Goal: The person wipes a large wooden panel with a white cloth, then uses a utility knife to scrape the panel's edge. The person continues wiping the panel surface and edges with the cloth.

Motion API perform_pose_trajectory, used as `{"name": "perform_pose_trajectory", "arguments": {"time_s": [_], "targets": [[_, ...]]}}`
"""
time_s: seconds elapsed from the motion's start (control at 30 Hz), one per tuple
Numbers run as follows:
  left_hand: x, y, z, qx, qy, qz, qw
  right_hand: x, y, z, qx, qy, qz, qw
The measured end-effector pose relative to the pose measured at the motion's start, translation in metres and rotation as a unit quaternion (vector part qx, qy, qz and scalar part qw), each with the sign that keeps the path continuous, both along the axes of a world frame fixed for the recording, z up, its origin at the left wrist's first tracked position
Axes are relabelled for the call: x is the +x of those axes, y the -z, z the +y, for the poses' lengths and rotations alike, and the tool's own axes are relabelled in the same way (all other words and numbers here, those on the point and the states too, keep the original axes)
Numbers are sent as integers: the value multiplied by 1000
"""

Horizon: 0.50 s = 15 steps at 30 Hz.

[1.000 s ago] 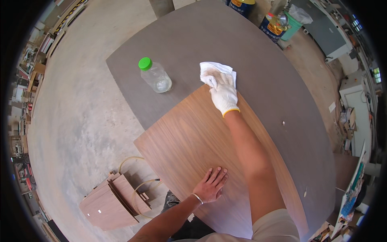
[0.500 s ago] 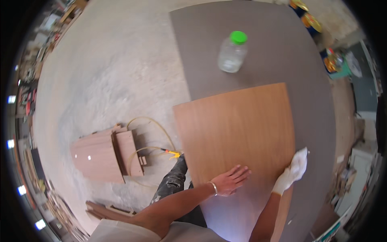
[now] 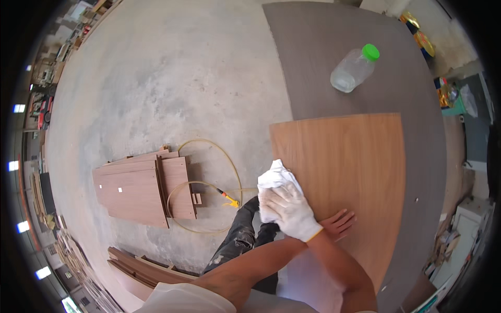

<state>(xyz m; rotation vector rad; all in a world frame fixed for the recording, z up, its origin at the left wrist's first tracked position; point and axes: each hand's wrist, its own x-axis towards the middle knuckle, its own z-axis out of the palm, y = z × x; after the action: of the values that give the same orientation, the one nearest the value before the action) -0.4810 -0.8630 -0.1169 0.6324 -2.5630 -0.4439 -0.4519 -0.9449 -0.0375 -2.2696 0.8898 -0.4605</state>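
A wood-grain board (image 3: 349,156) lies on a larger grey-brown tabletop (image 3: 313,62). My left hand (image 3: 339,224) is bare and rests flat on the board with its fingers spread, partly covered by the crossing right arm. My right hand (image 3: 286,206), in a white glove, reaches across over the left forearm. It presses a white cloth (image 3: 276,180) against the board's left edge, and some of the cloth bunches beyond that edge. Past the board's far edge, a clear plastic jar (image 3: 350,70) with a green lid is on the tabletop.
Brown panels (image 3: 133,188) are stacked on the concrete floor (image 3: 172,88) to the left. A yellow air blow gun (image 3: 229,200) on a coiled hose (image 3: 209,142) lies near my leg. More boards (image 3: 141,268) are at lower left; a white cabinet (image 3: 464,219) stands at right.
My right hand has swung from the board's right edge across to its left edge with the cloth, crossing over my left arm. My left hand remains on the board. The view has shifted.
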Motion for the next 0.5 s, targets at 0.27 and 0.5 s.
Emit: {"name": "perform_pose_trajectory", "arguments": {"time_s": [0.27, 0.5], "targets": [[38, -2, 42, 202, -14, 75, 976, 57, 8, -110, -206, 133, 130, 961], [171, -57, 87, 256, 180, -162, 936, 60, 19, -71, -173, 220, 87, 956]]}}
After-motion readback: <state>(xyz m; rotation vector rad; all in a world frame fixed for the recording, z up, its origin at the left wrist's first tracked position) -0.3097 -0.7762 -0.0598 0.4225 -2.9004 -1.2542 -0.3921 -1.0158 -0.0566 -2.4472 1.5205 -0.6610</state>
